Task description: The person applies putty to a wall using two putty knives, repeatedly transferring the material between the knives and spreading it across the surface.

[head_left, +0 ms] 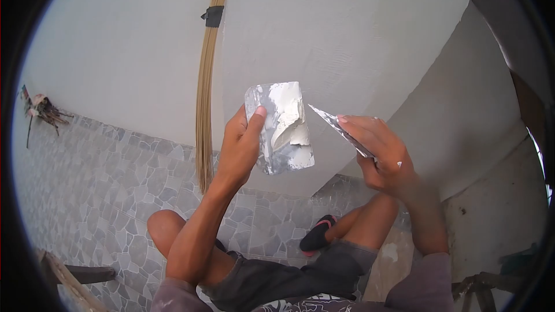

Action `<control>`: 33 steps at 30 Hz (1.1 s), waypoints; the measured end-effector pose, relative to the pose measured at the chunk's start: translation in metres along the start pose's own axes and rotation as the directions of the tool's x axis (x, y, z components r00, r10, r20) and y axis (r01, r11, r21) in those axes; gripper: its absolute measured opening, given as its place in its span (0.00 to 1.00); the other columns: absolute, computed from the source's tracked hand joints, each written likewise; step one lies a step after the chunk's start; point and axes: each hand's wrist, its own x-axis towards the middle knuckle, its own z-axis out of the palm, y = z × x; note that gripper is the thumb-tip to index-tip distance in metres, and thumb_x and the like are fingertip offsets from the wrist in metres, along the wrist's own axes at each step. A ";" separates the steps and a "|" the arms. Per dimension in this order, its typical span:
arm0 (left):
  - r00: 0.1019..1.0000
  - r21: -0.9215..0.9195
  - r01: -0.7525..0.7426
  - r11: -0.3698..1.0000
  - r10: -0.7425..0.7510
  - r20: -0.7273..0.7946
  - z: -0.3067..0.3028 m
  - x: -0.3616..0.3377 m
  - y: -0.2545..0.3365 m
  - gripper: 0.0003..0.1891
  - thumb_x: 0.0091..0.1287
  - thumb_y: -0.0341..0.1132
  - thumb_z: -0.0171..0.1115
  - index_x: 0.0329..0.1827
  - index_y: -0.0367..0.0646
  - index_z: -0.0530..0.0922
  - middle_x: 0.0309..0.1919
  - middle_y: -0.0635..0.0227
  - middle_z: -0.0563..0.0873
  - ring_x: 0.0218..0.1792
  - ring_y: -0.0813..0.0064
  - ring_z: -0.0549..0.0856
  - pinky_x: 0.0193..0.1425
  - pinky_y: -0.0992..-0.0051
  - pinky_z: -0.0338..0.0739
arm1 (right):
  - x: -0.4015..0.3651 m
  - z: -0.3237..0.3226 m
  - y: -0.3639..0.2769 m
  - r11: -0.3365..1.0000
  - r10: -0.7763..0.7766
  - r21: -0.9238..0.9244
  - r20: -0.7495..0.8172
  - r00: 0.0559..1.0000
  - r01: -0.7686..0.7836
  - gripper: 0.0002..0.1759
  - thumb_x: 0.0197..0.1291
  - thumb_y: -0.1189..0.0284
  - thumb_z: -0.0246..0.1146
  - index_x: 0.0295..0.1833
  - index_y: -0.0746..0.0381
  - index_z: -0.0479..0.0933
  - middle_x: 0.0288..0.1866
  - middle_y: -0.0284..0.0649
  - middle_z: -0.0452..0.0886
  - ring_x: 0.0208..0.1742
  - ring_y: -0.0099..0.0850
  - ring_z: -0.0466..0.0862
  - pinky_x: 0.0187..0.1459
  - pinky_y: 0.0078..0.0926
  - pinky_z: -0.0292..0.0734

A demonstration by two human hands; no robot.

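Note:
My left hand [240, 144] is closed on a flat, grey, rounded plate [267, 144], its thumb lying on the face. A thick smear of white paste [289, 117] covers the plate's upper and right part. To the right, my right hand [378, 150] grips a thin scraper blade [341, 131] seen nearly edge-on, with white paste on it. The blade's tip points up and left towards the plate, with a small gap between them. White specks show on my right hand.
A broom of thin sticks [207, 92] bound with black tape leans on the pale wall [347, 34] ahead. Stone-patterned floor [156, 167] lies below. Sticks [49, 112] lie far left; wooden pieces [87, 274] stand lower left. A dark shoe [317, 236] is below.

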 end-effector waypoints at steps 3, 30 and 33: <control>0.988 0.132 -0.129 0.983 0.139 -0.070 0.004 -0.005 0.002 0.21 0.81 0.41 0.46 0.60 0.29 0.74 0.44 0.62 0.84 0.46 0.78 0.80 0.54 0.73 0.74 | -0.008 0.016 -0.018 0.943 0.311 0.153 -0.096 0.945 -0.295 0.21 0.59 0.86 0.59 0.59 0.68 0.77 0.50 0.49 0.84 0.44 0.38 0.85 0.44 0.30 0.79; 0.901 0.709 -0.424 0.563 0.337 0.272 0.035 -0.053 -0.037 0.23 0.69 0.24 0.59 0.68 0.44 0.71 0.23 0.50 0.82 0.22 0.49 0.84 0.27 0.59 0.79 | -0.053 0.124 -0.054 0.374 0.884 0.828 -0.183 0.430 -0.417 0.10 0.68 0.73 0.58 0.48 0.70 0.78 0.33 0.33 0.80 0.34 0.19 0.75 0.38 0.23 0.73; 0.910 0.716 -0.412 0.564 0.296 0.291 0.038 -0.053 -0.038 0.23 0.70 0.26 0.58 0.68 0.45 0.70 0.24 0.49 0.82 0.23 0.46 0.84 0.28 0.56 0.79 | -0.054 0.124 -0.050 0.364 0.891 0.838 -0.185 0.415 -0.408 0.10 0.68 0.73 0.58 0.46 0.70 0.78 0.30 0.31 0.78 0.32 0.18 0.73 0.35 0.22 0.71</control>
